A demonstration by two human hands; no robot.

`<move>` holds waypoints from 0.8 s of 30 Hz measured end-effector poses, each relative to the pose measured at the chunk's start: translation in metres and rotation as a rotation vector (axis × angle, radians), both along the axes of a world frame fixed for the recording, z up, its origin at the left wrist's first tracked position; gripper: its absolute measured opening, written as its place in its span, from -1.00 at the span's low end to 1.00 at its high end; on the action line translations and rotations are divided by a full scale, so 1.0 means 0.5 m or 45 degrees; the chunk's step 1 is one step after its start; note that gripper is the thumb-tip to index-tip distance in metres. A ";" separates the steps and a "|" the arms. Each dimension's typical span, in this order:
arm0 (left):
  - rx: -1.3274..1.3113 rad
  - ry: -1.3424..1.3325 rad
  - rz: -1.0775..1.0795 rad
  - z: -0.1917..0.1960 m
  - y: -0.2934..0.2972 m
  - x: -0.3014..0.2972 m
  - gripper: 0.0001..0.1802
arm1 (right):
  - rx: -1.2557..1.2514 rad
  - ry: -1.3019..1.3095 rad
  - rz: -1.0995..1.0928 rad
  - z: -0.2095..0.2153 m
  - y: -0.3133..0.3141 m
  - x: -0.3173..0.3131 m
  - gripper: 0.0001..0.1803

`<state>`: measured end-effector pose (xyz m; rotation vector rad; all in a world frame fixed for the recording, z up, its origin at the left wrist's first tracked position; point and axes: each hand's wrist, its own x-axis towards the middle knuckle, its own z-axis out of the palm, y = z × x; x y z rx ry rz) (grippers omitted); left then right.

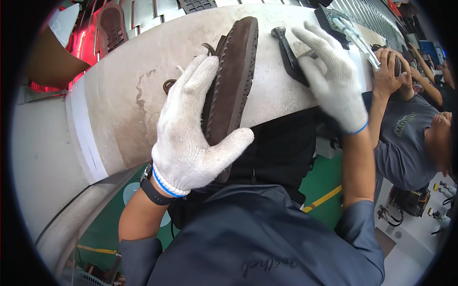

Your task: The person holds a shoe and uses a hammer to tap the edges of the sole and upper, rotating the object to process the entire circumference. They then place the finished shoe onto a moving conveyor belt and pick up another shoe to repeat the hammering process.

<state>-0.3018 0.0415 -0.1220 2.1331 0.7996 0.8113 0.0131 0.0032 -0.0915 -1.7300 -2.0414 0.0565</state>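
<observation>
Left hand (188,136) in white knit glove at frame centre, fingers wrapped around brown shoe (232,76) on pale belt (129,86), right hand (334,76) upper right, fingers spread, over black tool (287,53)

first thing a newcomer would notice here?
Probably the left hand in a white knit glove, gripping a dark brown shoe turned sole-up at centre, over a worn pale belt. Next, the gloved right hand at upper right, fingers spread above a black tool lying on the belt. Another person's hand shows at far right.
</observation>
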 end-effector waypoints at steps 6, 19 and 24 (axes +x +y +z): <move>0.137 0.139 0.137 0.024 -0.035 0.043 0.13 | -0.167 -0.333 0.232 0.018 0.000 0.040 -0.28; 0.075 0.142 0.131 0.029 -0.020 0.052 0.13 | -0.395 1.488 0.157 0.075 0.084 -0.071 -0.58; 0.068 0.132 0.099 0.029 -0.014 0.054 0.13 | -0.329 1.035 0.268 0.111 0.023 -0.086 -0.64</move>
